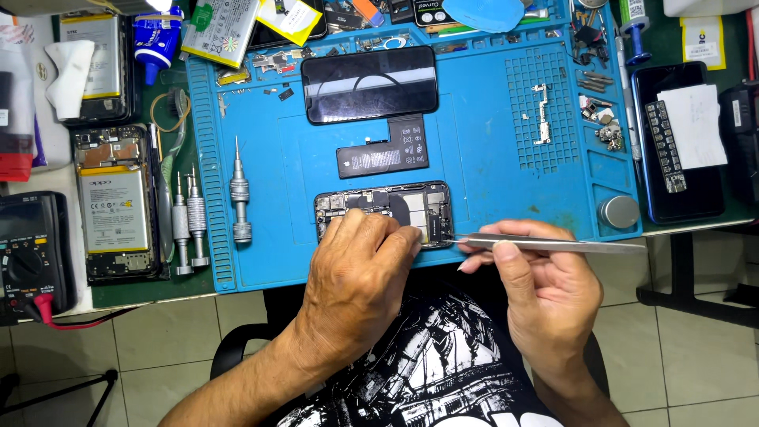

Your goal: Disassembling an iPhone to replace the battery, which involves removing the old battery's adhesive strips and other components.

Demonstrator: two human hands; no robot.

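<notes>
An opened phone body [395,202] with bare circuitry lies near the front edge of a blue work mat [490,174]. My left hand [356,273] rests on its lower left part and holds it down. My right hand [538,281] grips metal tweezers [553,243], whose tips touch the phone's right edge. Just behind the phone lies a black battery [383,154], and behind that a black screen panel [369,83].
Three metal screwdrivers [239,198] lie at the mat's left edge. Left of the mat are two opened phones [115,205] and a multimeter [32,253]. A metal bracket [541,115], small parts [605,126] and a round tin [618,212] sit on the right.
</notes>
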